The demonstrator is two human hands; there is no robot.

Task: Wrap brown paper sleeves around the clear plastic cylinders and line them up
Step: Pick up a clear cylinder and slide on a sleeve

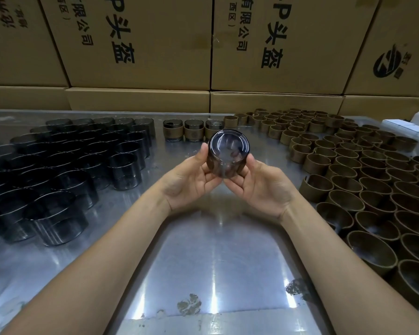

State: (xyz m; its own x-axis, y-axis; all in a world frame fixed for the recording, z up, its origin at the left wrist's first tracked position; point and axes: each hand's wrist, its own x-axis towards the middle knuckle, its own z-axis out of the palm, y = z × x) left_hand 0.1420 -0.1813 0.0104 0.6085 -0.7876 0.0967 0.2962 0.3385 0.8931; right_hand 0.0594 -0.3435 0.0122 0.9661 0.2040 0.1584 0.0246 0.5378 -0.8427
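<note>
Both hands hold one clear plastic cylinder (228, 151) above the middle of the table, its round end tilted toward me, a brown paper sleeve around its lower wall. My left hand (191, 180) grips its left side, thumb up along the rim. My right hand (259, 182) grips its right side and underside. Three sleeved cylinders (194, 130) stand in a row at the far middle. Several bare clear cylinders (82, 153) stand grouped on the left. Several empty brown sleeves (348, 170) fill the right side.
The metal table (203, 262) is shiny, with worn patches near its front edge. Stacked cardboard boxes (140, 44) with black print wall off the back. Small white boxes (406, 124) lie at the far right.
</note>
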